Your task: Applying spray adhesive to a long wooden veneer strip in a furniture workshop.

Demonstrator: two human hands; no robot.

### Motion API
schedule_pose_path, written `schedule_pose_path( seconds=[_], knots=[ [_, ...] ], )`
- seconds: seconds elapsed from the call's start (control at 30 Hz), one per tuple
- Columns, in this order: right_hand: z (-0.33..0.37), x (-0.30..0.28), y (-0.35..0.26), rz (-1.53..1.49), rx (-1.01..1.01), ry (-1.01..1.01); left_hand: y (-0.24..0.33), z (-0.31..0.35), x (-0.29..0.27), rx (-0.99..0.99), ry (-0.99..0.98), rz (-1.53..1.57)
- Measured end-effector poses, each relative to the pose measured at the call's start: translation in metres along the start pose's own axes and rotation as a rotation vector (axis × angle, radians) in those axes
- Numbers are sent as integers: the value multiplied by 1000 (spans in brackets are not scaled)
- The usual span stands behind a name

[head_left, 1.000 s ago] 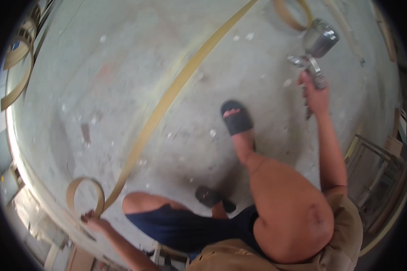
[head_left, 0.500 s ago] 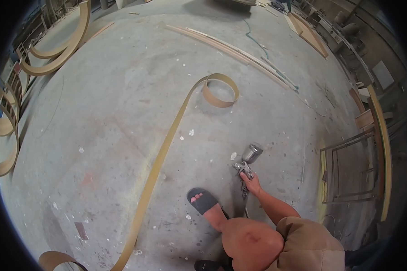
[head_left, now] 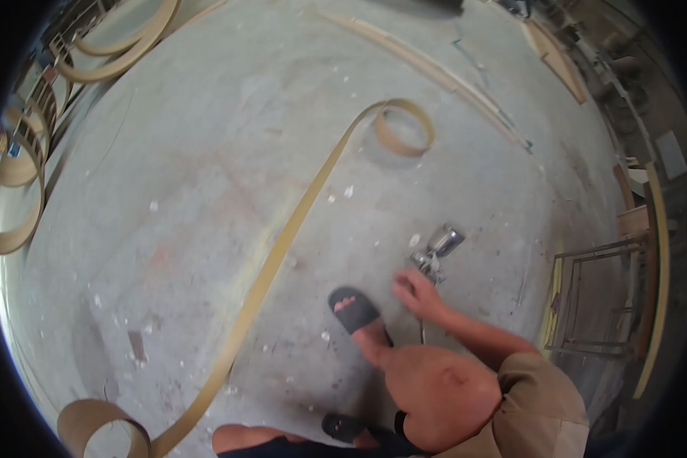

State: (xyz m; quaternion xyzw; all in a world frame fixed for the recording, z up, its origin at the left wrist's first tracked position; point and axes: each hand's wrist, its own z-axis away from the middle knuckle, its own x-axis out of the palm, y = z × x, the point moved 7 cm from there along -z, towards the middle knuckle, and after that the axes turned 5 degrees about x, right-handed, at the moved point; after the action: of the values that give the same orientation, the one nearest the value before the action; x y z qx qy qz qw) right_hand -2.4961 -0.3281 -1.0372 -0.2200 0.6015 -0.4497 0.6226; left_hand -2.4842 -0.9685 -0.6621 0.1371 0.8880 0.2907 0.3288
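Note:
My right hand [head_left: 418, 296] is off the spray gun, slightly blurred, with its fingers loosely bent and nothing seen in them. Just beyond it, the metal spray gun [head_left: 427, 266] appears to rest on the floor, its silver cup [head_left: 446, 240] tilted to the upper right. A thin hose [head_left: 422, 332] runs down from it behind my forearm. My left hand is out of the picture; a bare limb beside dark cloth [head_left: 240, 438] shows at the lower edge. To the left stretches a long yellowish-brown strip [head_left: 282, 244], curled into a loop at both ends.
Curved wooden pieces [head_left: 122, 69] stand along the left side. Long wooden strips [head_left: 427, 69] lie on the concrete floor [head_left: 183, 206] farther off. At right stands a metal frame [head_left: 599, 298] beside a yellow-edged board [head_left: 656, 267]. My sandalled foot [head_left: 353, 309] is close to the gun.
My right hand has let go of the spray gun and moved to its left. The view has shifted, and a bare limb has come in at the lower edge.

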Motion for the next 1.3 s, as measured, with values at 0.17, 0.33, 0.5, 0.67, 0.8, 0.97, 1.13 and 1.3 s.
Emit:
schedule_pose_path(
  seconds=[0.17,0.33,0.5,0.67,0.8,0.97,1.13,1.3],
  knots=[
    [-131,45,-34,353,-290,-219,-20,6,-2,-42,15,25],
    [-249,-28,37,628,-111,136,-49,31,23,-353,181,475],
    [-307,-86,31,848,141,345,-34,34,-6,-494,366,372],
    [-337,-124,55,1009,180,412,-66,41,-5,-531,345,344],
    [-346,-122,63,1038,317,291,-74,46,-7,-584,408,315],
    [-350,-112,62,964,385,196,-76,48,-6,-583,344,253],
    [-363,-62,45,361,286,180,-75,50,7,-584,315,297],
    [-349,-20,33,-315,427,187,-72,46,12,-569,278,311]
  ],
)
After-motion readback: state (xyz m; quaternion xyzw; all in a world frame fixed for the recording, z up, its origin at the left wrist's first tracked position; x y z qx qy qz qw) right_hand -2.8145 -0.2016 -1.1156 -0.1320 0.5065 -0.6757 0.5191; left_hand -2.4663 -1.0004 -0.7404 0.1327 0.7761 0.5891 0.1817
